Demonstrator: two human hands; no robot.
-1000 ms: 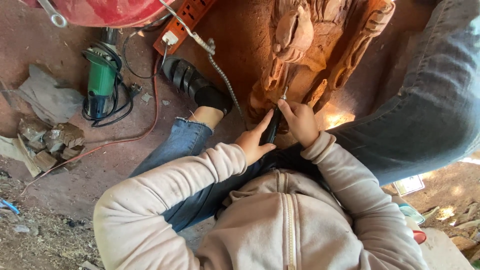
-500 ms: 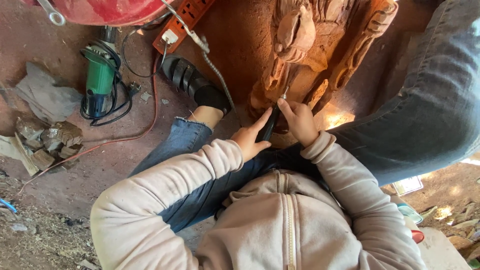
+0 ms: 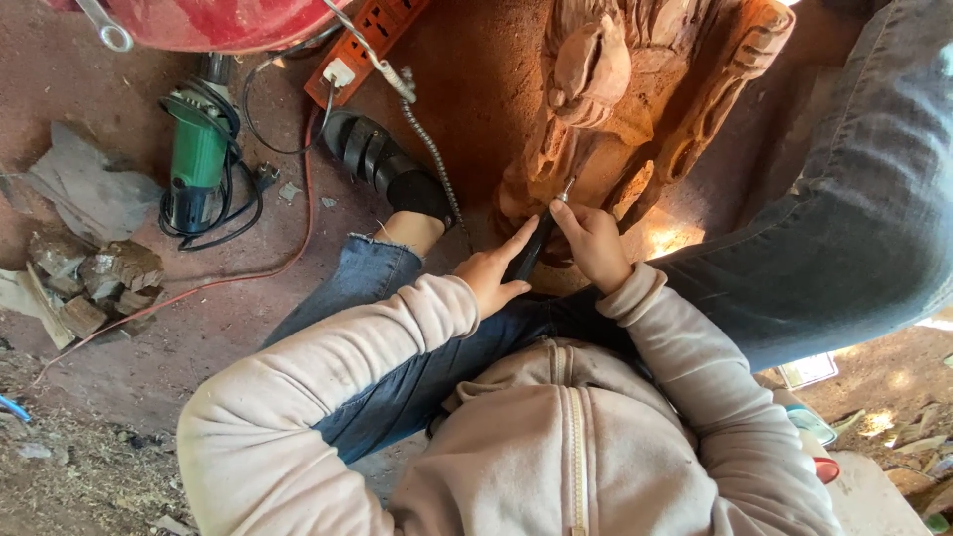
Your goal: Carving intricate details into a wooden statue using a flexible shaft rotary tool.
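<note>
Now both your left hand and right hand pinch the thin black rotary tool against the wooden carving; it looks light and stiff, so grip its middle body.

green angle grinder lies on red dirt floor, its black cord coiled beside it. orange power strip just beyond, near a red drum with a wrench on it. grey rag and wood offcuts at left. black sandal near the strip.
</note>
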